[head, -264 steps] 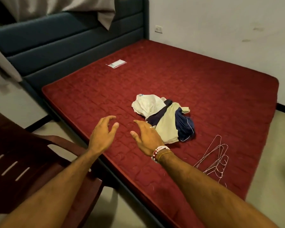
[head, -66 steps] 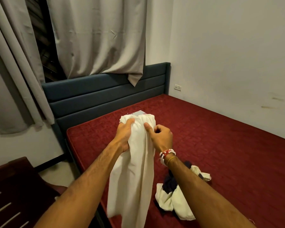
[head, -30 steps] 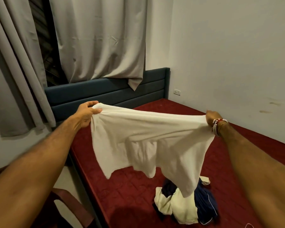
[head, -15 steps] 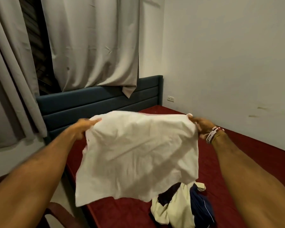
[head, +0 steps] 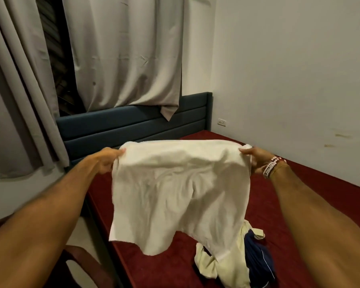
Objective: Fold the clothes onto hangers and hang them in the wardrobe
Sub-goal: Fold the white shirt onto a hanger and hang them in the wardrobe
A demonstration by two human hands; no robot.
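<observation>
A white shirt hangs spread out in the air above the red mattress. My left hand grips its upper left edge and my right hand, with bead bracelets on the wrist, grips its upper right edge. Below the shirt's hem a small pile of clothes, pale yellow and navy, lies on the mattress, partly hidden by the shirt. No hanger and no wardrobe show in the head view.
A dark blue padded headboard stands behind the mattress, with grey curtains above it. A white wall runs along the right. A dark wooden chair sits at the lower left beside the bed.
I picked the white shirt from the pile, pulled it wide between both hands and shook it. Over the last half second the hands stayed apart and the shirt's hem dropped a little.
</observation>
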